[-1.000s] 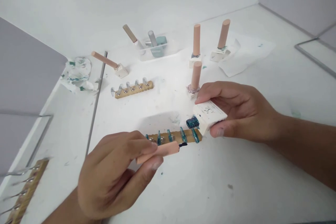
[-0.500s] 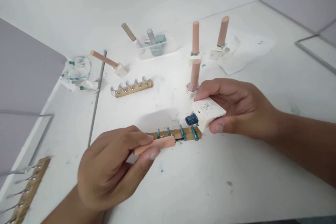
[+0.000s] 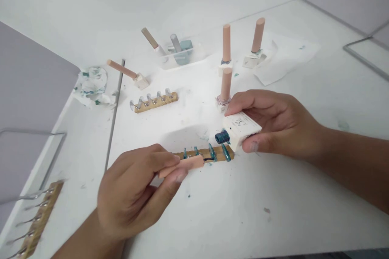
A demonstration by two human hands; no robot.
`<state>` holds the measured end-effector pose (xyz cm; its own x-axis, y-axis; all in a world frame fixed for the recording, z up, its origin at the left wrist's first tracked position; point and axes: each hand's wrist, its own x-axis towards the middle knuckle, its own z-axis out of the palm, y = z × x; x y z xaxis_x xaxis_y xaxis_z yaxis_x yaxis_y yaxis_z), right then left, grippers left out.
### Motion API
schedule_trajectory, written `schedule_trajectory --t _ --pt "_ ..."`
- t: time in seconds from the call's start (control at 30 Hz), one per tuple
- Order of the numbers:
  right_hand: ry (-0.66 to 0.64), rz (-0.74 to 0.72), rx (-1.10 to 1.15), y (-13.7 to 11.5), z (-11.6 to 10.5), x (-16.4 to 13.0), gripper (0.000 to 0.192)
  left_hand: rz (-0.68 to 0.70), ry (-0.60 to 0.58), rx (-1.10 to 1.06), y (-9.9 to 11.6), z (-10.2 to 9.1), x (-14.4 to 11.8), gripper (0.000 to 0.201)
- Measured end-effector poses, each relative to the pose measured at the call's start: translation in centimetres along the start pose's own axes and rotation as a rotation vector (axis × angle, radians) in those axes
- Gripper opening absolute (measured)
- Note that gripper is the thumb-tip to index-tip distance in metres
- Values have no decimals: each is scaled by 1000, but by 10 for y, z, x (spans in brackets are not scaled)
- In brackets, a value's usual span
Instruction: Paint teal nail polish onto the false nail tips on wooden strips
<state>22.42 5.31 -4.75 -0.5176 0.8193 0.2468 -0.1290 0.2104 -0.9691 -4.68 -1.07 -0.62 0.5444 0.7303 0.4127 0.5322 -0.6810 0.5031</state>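
Observation:
Between the fingers of my left hand (image 3: 138, 190) is the peach handle of a nail polish brush (image 3: 185, 166). Its dark bristle end points right and reaches a teal-painted false nail (image 3: 212, 151). That nail stands among several teal nails on a wooden display strip (image 3: 219, 154), partly hidden behind the left hand and handle. My right hand (image 3: 273, 123) grips a white nail polish bottle (image 3: 243, 126), tilted on its side. The bottle's open neck, smeared dark teal, faces left just above the strip's right end.
Behind stand several peach-capped bottles (image 3: 226, 44) and a clear tray (image 3: 182, 61) of bottles. A strip of clear nails (image 3: 156, 102) lies left of centre, another strip (image 3: 42, 220) at lower left. Stained crumpled tissue (image 3: 92, 85) is at far left, white paper (image 3: 284, 62) at back right.
My left hand has shifted slightly right with the brush, whose bristles now sit a little closer against the teal nail. The right hand and bottle have hardly moved.

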Motion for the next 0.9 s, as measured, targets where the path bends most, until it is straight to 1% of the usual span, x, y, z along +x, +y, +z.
schedule_trajectory --t 0.07,0.2,0.3,0.47,0.63,0.7,0.73,0.77,0.8,0.83,0.87,0.9 --pt "-3 2 9 0 0 0 29 7 -11 -7 0 1 0 22" --pt "-11 6 33 2 1 0 30 -36 26 -13 0 0 -3 20" --pt "-17 -2 30 2 0 0 31 -20 37 -1 0 0 -4 19" --pt "3 4 -7 0 0 1 28 -7 30 34 0 1 -5 20" --pt "-9 12 9 -1 2 3 29 -20 -6 75 7 2 0 14" --pt "-15 7 22 -1 2 3 28 10 -53 108 10 -2 7 12" --pt "-17 5 24 -2 2 3 28 30 -105 127 10 -6 10 11" --pt "-16 9 21 -2 2 3 28 43 -212 136 11 -10 14 12" --pt "-14 15 17 -2 2 2 28 48 -267 145 11 -13 17 17" --pt "-11 22 13 -2 2 2 27 47 -288 159 10 -15 18 23" --pt "-6 25 11 -2 2 2 27 47 -311 163 10 -15 19 23" --pt "-3 26 11 -2 1 2 27 43 -292 167 10 -15 18 23"
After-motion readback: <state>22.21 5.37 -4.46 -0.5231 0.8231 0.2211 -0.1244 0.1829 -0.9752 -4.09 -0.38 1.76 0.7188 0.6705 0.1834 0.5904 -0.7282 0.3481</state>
